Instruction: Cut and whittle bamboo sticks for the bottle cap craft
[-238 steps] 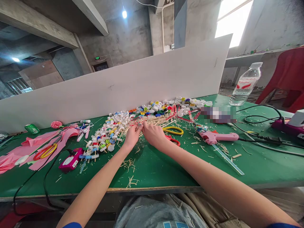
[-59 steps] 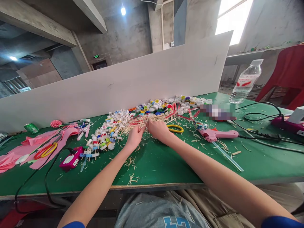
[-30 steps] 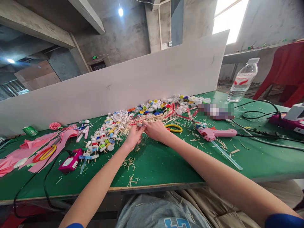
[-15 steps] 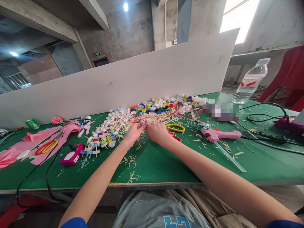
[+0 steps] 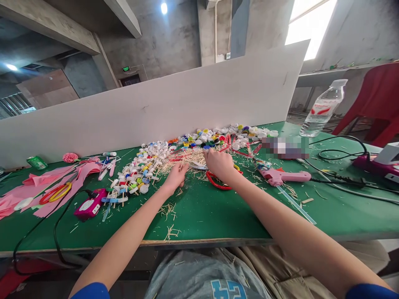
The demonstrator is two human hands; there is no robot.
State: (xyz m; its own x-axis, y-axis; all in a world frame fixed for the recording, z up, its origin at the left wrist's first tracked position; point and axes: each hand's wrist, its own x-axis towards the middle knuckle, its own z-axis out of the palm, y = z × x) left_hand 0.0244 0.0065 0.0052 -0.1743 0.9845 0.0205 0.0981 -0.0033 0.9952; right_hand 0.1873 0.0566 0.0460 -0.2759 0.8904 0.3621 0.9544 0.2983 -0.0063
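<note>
My left hand [image 5: 176,176] is closed at the near edge of a pile of thin wooden sticks [image 5: 199,159]; what it pinches is too small to make out. Further right, my right hand [image 5: 220,165] is closed beside the same pile, and whatever its fingertips hold is hidden. Scissors with red and yellow handles [image 5: 215,182] lie partly under my right hand, their blades pointing left between the hands. Bottle caps with sticks [image 5: 146,166] are heaped left of my left hand. Loose caps [image 5: 205,137] lie behind the sticks.
A pink glue gun [image 5: 280,176] and a water bottle [image 5: 324,109] are on the right. Leftward are a magenta box [image 5: 91,204] with a black cable, pink paper [image 5: 29,192], another pair of scissors [image 5: 56,193] and a green can [image 5: 36,162]. A white board [image 5: 149,112] stands behind.
My hands have come apart; the right one moved right and slightly up, over the scissors. The scissors' blades and red handle now show more. The view has shifted slightly.
</note>
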